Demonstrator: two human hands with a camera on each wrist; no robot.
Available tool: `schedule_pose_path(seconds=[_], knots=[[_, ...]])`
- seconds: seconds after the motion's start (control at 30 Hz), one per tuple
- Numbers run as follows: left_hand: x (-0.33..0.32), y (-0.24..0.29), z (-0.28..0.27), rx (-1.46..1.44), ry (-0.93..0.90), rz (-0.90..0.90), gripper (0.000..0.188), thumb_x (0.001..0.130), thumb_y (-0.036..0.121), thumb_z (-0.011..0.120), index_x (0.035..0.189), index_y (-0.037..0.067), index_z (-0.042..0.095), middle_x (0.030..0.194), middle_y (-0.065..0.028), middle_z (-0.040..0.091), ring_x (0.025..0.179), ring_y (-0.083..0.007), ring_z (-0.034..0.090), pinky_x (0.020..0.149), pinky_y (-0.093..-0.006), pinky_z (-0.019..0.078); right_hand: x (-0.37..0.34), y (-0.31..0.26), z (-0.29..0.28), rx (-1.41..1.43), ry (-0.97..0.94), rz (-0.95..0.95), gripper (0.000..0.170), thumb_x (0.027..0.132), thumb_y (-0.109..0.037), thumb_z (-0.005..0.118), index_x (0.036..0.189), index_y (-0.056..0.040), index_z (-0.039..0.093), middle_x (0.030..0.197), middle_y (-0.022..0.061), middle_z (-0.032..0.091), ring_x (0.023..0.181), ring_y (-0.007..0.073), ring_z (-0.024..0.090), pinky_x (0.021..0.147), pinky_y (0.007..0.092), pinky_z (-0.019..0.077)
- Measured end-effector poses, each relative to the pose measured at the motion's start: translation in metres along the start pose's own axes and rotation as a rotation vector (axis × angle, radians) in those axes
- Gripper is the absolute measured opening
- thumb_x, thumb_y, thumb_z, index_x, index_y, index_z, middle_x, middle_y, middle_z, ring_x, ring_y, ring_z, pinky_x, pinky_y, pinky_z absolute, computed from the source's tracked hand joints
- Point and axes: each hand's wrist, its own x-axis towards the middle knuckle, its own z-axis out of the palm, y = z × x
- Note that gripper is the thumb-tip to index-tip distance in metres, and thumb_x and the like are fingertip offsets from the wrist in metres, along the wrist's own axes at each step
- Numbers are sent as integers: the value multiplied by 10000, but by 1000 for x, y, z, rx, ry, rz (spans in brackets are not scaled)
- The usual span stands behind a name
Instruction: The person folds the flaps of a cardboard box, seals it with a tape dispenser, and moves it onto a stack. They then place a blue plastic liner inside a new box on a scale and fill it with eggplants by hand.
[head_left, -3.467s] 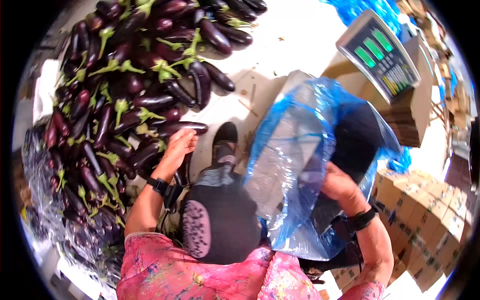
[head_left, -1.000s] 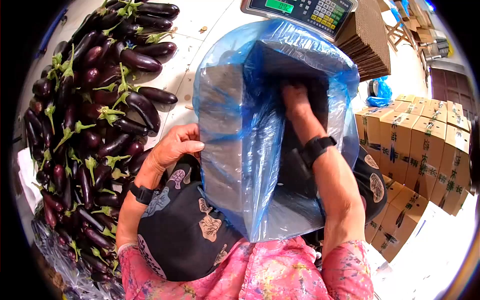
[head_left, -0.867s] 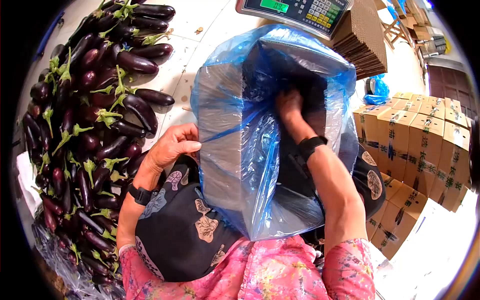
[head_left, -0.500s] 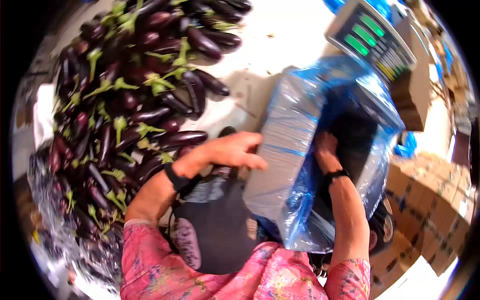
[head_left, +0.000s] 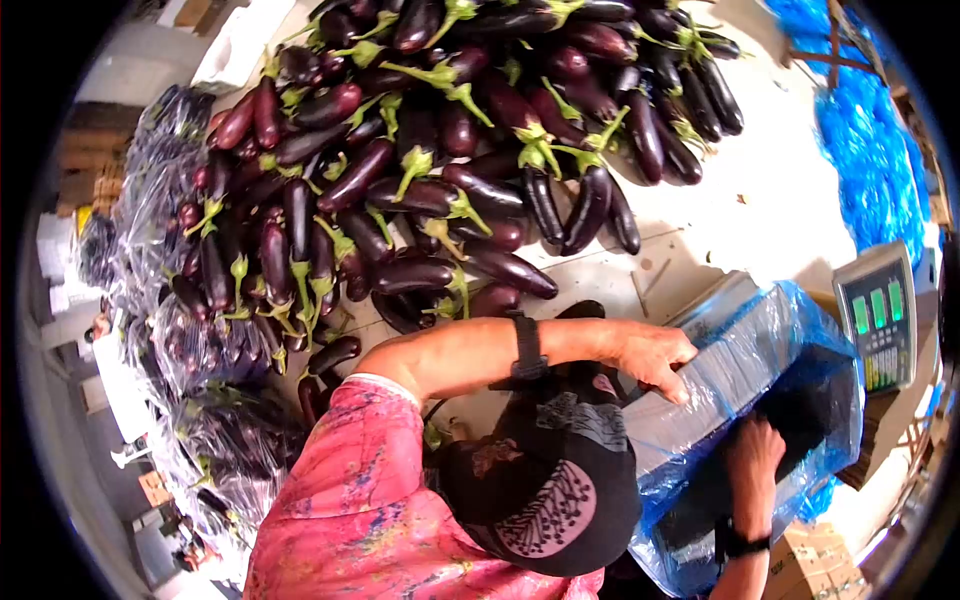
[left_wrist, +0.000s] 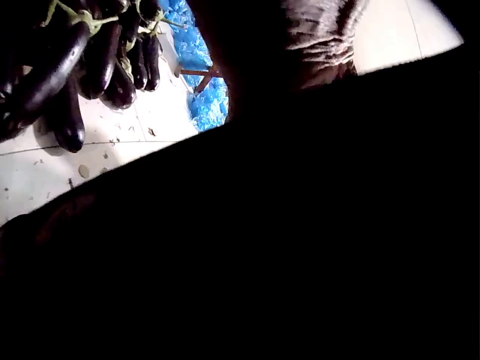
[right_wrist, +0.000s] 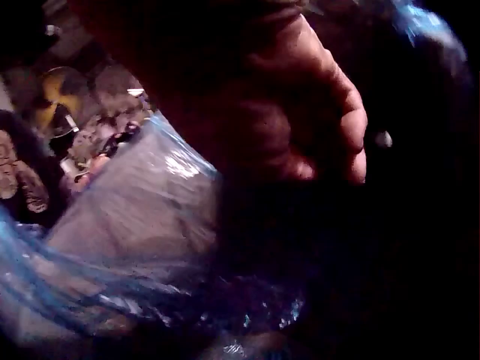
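Note:
A box lined with a blue plastic bag [head_left: 695, 398] stands at the right in the head view, its dark inside facing up. My left hand [head_left: 655, 358] is at the box's left outer flap, thumb and fingers apart, with nothing seen in them. Inside the box, my right hand [head_left: 755, 455] has its fingers curled over the dark lining. The right wrist view shows this hand [right_wrist: 315, 112] with bent fingers above deep shadow; whatever lies beneath the fingertips is hidden. Blue film [right_wrist: 142, 292] is spread beside it. The left wrist view is mostly dark.
A large heap of eggplants [head_left: 360, 175] covers the floor at upper left, with clear plastic wrapping [head_left: 170, 250] beside it. A scale [head_left: 878, 318] stands right of the box, blue plastic [head_left: 870, 160] lies beyond, and cartons [head_left: 815, 560] are at lower right.
The head view has swung left, so the heap and the box appear further right. My left arm reaches out straighter, its hand still by the flap. My right hand remains inside the box.

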Motion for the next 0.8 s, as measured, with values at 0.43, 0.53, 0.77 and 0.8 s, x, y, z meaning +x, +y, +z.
schedule_pose_path(seconds=[0.43, 0.53, 0.77, 0.8], knots=[[-144, 13, -68, 366, 812, -115, 349, 856, 101, 626, 1191, 10, 590, 1064, -147, 667, 967, -235, 658, 857, -349, 530, 13, -10, 222, 1092, -347, -225, 406, 968, -174, 447, 1353, -51, 481, 1391, 137, 488, 1274, 282, 457, 1047, 350, 365], [-232, -22, -111, 1212, 931, -478, 516, 783, -16, 551, 1292, 58, 523, 1244, -159, 570, 1179, -318, 520, 981, -443, 415, 15, 8, 269, 1408, -481, -133, 432, 1025, -178, 364, 1429, -37, 431, 1483, 111, 442, 1363, 238, 399, 1134, 312, 302], [-262, -53, -126, 1634, 829, -639, 354, 720, 29, 640, 1067, 73, 589, 1039, -133, 529, 1051, -319, 490, 874, -451, 398, 11, -11, 150, 326, -465, -295, 437, 934, -81, 434, 1364, -71, 517, 1464, 90, 474, 1356, 219, 415, 1134, 324, 314], [-264, -46, -125, 1568, 839, -633, 374, 683, 65, 704, 1039, 69, 589, 1063, -142, 524, 1117, -323, 467, 900, -456, 391, 17, -17, 134, 162, -471, -367, 430, 931, -95, 447, 1352, -74, 527, 1456, 100, 482, 1345, 224, 431, 1124, 334, 333]])
